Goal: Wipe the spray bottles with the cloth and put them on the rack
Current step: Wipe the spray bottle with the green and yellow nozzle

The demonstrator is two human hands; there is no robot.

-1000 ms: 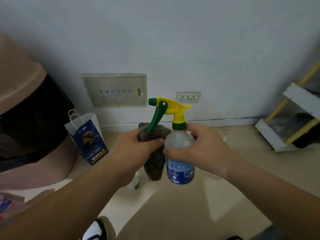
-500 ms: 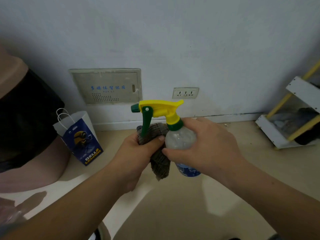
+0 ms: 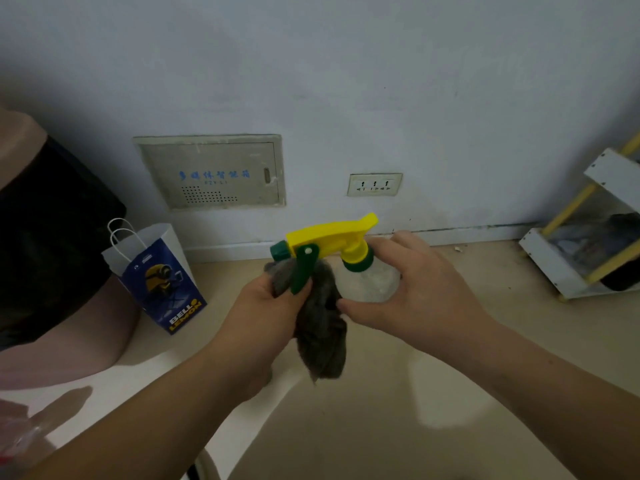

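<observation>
One spray bottle (image 3: 367, 282) is in view, held in the air in front of the person, above the floor and well apart from the rack (image 3: 545, 265) at the right edge. Its clear body is tipped, so the yellow spray head (image 3: 332, 233) points left and the green trigger lever (image 3: 303, 268) hangs down over the cloth. That tilt likely serves to turn the neck and shoulder toward the wiping hand.

The right hand (image 3: 415, 296) wraps round the bottle's body, fingers curled behind it and the thumb across the front, a steadying grip that leaves the head and neck bare. The left hand (image 3: 266, 313) grips the one grey cloth (image 3: 322, 327), bunched in closed fingers, with a loose tail hanging below. The cloth lies just beside the bottle, under the lever; whether it presses on the plastic there I cannot tell. Wiping seems to be under way, and racking is not yet done.

The single rack is white with yellow posts; dark things lie on its lower shelf, too blurred to name. Against the wall stand one blue and white paper bag (image 3: 159, 278), one recessed wall panel (image 3: 211, 173) and one socket plate (image 3: 374, 184).
</observation>
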